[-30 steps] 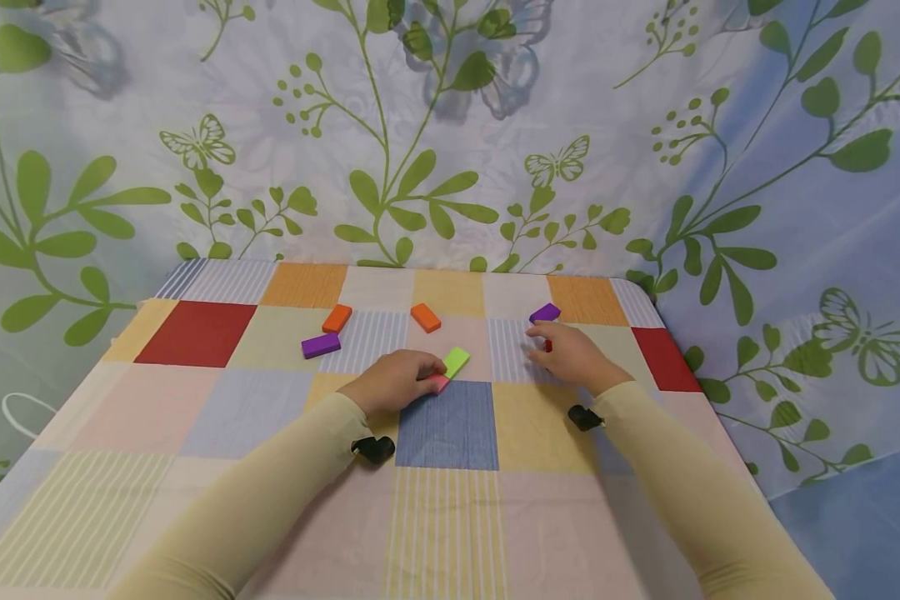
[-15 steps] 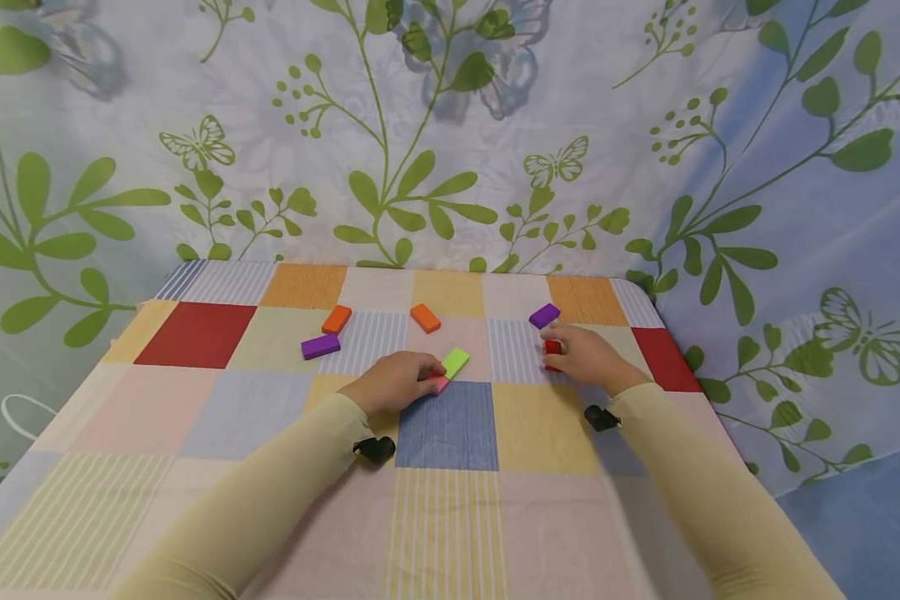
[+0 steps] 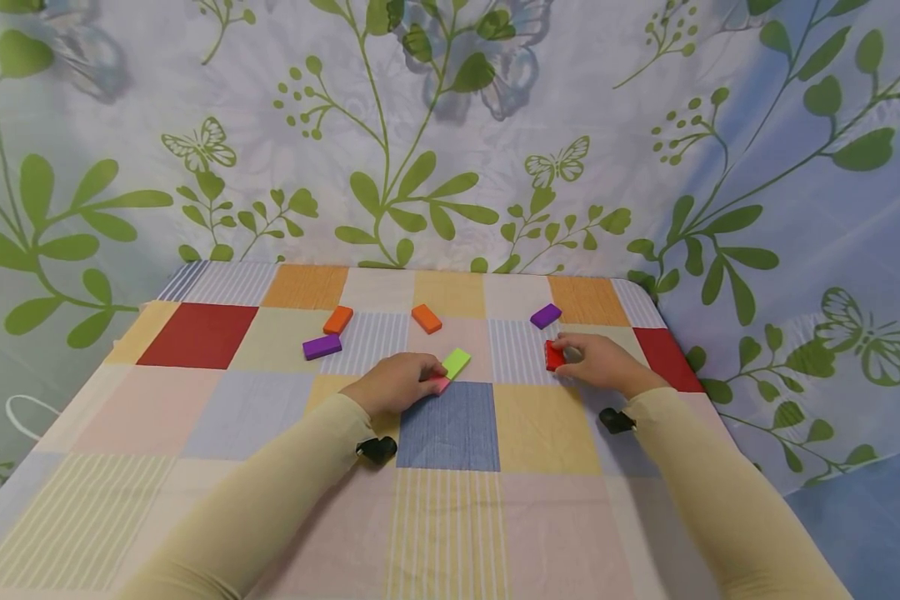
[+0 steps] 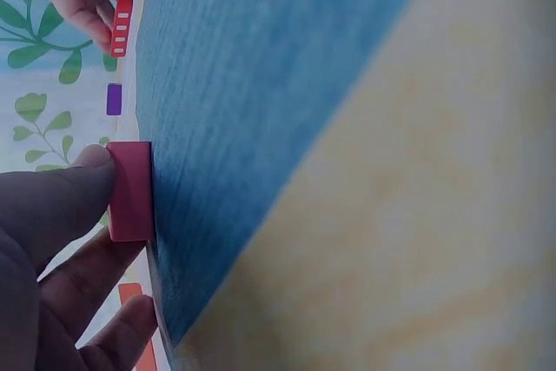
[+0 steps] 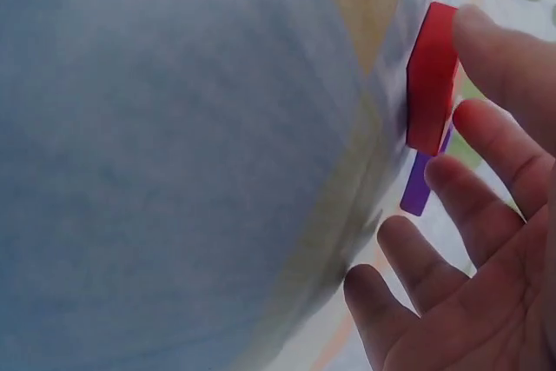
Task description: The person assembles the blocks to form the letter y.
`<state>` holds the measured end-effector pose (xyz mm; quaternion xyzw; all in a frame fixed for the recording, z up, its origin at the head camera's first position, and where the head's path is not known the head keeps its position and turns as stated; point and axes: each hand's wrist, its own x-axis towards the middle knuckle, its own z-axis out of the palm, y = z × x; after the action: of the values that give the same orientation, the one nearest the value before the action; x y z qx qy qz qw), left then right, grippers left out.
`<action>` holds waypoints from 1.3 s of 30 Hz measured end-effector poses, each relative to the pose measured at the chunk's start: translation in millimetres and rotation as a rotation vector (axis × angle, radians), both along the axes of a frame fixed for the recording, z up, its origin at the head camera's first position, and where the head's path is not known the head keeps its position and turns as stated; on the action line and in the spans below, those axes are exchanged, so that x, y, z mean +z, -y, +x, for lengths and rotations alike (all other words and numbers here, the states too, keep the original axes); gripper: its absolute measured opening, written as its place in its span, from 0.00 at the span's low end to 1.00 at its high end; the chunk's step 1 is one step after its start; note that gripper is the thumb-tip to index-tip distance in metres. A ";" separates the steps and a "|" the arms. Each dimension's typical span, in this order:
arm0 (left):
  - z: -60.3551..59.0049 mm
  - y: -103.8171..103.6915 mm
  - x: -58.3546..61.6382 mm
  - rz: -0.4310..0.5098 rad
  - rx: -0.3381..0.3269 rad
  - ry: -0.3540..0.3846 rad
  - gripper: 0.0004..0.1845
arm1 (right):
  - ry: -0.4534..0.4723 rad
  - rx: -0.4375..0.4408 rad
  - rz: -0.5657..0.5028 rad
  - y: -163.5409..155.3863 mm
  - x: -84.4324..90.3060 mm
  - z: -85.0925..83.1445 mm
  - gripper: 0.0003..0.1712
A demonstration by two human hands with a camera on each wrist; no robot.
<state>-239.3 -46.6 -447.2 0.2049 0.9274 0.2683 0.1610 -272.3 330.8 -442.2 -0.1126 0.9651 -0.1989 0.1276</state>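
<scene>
Small, flat, rigid blocks, likely light and smooth-faced, so prone to skid on the cloth [image 3: 540, 425] if pushed; best taken by the two long edges between thumb and fingertip rather than by the broad faces. Right hand [image 3: 603, 364] set on the red block [image 3: 554, 355], thumb along its top edge and a fingertip [image 5: 486, 132] against its near side, a light pinch with the block tipped up off the cloth on one edge; remaining fingers loosely spread and bent beside it, touching nothing. Just beyond those fingertips, a purple block [image 3: 546, 316] lying flat. Left hand [image 3: 393, 383] curled low over the pink block [image 3: 439, 383], thumb tip [image 4: 91, 162] pressed to one short end and a finger below it, the block flat at the border of the blue square; grip narrow, barely wider than the block. Touching the pink block's far corner, a green block [image 3: 456, 362]. Well beyond the left fingertips, two orange blocks [image 3: 337, 319] and another purple one [image 3: 322, 347], all flat and apart
</scene>
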 end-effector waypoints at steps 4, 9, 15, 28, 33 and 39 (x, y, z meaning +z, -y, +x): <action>0.4 -0.7 0.6 0.005 0.004 0.000 0.17 | 0.014 0.002 0.003 -2.7 -1.1 0.1 0.34; 0.5 -1.0 0.2 0.004 0.005 -0.005 0.17 | 0.030 -0.022 0.022 -2.6 -2.8 -1.3 0.34; 0.4 -0.2 -0.4 -0.003 0.002 -0.008 0.16 | 0.034 -0.020 0.027 0.1 -0.8 -1.7 0.34; 2.5 -2.3 2.7 -0.013 0.010 -0.013 0.16 | 0.058 -0.064 0.023 -3.1 -5.2 -1.9 0.37; 3.2 -1.8 2.7 -0.014 0.010 -0.014 0.16 | 0.075 -0.083 0.004 -1.7 -4.7 0.5 0.39; 2.5 -1.5 1.9 -0.013 0.014 -0.012 0.16 | 0.077 -0.088 -0.021 -1.0 -3.2 2.2 0.38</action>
<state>-236.8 -45.1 -445.2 0.1991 0.9315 0.2621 0.1548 -270.0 331.8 -445.4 -0.0637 0.9614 -0.2185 0.1547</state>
